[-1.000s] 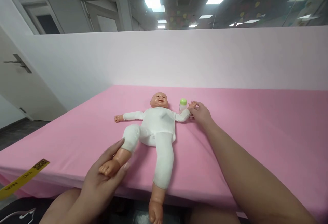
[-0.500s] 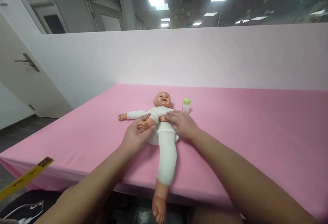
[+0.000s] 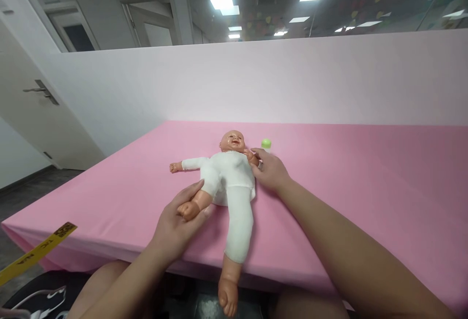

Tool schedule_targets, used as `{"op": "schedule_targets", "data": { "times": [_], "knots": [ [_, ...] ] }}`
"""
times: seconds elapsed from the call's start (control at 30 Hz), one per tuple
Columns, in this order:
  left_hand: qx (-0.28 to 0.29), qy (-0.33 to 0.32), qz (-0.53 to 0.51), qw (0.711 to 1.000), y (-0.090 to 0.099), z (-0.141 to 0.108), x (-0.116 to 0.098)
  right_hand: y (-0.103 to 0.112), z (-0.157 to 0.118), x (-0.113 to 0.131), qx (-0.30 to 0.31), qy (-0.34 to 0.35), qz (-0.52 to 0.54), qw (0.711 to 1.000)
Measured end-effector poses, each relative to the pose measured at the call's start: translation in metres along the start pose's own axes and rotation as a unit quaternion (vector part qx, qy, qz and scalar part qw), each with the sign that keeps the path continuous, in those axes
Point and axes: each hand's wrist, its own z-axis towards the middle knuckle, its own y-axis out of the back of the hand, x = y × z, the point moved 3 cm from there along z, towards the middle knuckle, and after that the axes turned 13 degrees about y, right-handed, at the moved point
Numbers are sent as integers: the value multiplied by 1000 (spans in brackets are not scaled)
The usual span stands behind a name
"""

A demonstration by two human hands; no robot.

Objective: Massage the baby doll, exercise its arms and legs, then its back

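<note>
1. We have the doll [image 3: 237,175] on its back on the pink-covered worktop [image 3: 365,173], head away from us, one leg stretched out so that its foot [image 3: 228,297] reaches past the near edge.
2. Our left hand [image 3: 171,224] is partly curled, with the ankle of the bent leg held between thumb and fingers.
3. Our right hand [image 3: 272,170] is closed lightly round the doll's forearm, folded up by the shoulder.
4. We could lose the ankle, we judge, because the left grip looks loose and the plastic smooth.
5. A hard pull towards us could drag the doll further over the edge, as one foot already overhangs.
6. The bottle [image 3: 266,143], partly hidden just beyond our right hand, could topple if our knuckles swing outward.
7. We count one doll, with two arms and two legs; one green-capped bottle; two hands, both ours; one worktop; and one yellow strip [image 3: 38,254] at lower left.
</note>
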Motion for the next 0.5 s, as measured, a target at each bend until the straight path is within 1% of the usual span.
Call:
{"op": "schedule_targets", "data": {
  "times": [0.07, 0.13, 0.2, 0.27, 0.37, 0.5],
  "knots": [
    [-11, 4, 20, 1000, 8, -14, 8, 2, -1, -13, -46, -23, 17, 999],
    [-2, 8, 39, 999, 16, -27, 18, 4, -2, -27, -89, -47, 34, 994],
    [13, 0, 56, 998, 21, -38, 24, 6, -4, -42, -120, -87, 40, 988],
    [21, -17, 77, 997, 25, -48, 25, 7, -6, -59, -138, -139, 37, 980],
    [20, -46, 116, 992, 28, -59, 16, 10, -11, -82, -139, -217, 33, 966],
    [14, -64, 132, 989, 27, -63, 9, 12, -20, -109, -99, -310, 34, 945]
  ]
}}
